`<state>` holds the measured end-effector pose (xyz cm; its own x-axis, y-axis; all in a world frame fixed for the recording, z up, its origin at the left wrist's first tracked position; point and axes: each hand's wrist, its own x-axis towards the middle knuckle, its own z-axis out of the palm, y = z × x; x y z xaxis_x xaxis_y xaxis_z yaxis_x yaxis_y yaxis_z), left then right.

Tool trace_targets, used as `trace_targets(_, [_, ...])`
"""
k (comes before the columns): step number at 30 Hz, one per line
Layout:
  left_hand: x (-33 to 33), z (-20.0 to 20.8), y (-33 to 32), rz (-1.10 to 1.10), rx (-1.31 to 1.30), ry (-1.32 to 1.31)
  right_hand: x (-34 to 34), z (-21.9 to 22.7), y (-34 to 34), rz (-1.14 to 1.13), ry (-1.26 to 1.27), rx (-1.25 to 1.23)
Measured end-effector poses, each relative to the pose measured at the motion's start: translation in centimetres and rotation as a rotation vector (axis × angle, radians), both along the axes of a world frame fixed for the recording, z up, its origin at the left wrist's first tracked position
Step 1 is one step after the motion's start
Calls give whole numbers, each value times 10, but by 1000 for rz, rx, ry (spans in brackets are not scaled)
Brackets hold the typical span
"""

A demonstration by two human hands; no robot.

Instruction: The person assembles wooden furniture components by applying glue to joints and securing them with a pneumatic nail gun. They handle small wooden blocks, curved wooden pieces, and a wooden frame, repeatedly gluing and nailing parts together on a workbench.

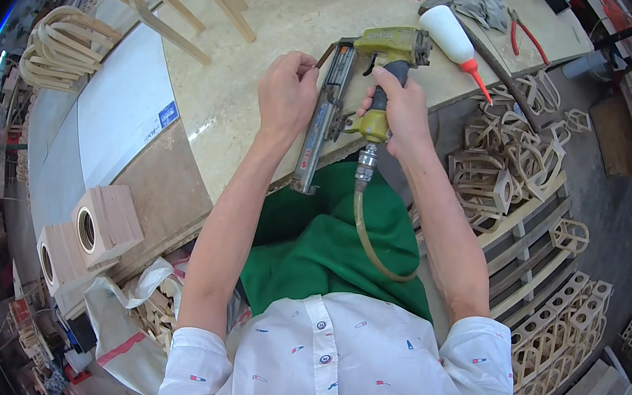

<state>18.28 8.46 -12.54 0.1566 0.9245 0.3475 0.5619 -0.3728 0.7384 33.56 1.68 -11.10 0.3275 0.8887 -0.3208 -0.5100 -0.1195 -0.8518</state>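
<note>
My right hand (401, 112) is wrapped round the dark grip of a yellow-green pneumatic nail gun (386, 42), held over the table's near edge. Its long metal magazine (325, 112) slants down toward me, and a clear air hose (364, 239) hangs from the coupling under the handle. Close beside the magazine, my left hand (289, 92) is closed with its fingertips pinched together. A thin brown strip (325, 55), perhaps a stick of nails, sticks out from those fingers toward the gun. The rest of the strip is hidden by the hand.
A white glue bottle (448, 36) with a red nozzle lies right of the gun, near red-handled pliers (526, 40) and a grey glove (477, 6). Bent wooden frames (186, 4) stand at the far left. Wooden blocks with round holes (103, 227) sit near left; wooden loops (493, 172) pile up at right.
</note>
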Motion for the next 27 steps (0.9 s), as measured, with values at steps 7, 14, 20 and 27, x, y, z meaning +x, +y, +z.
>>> trace_targets(7, [12,2,-3,39,-19,96,0,5,-2,18,3,-2])
trace_targets(14, [17,-6,-5,53,51,162,0,3,0,38,4,26])
trace_targets(20, [18,-7,-6,54,47,167,1,3,-1,39,7,26])
trace_targets(27, [14,-4,-2,-11,7,170,1,3,0,46,4,31])
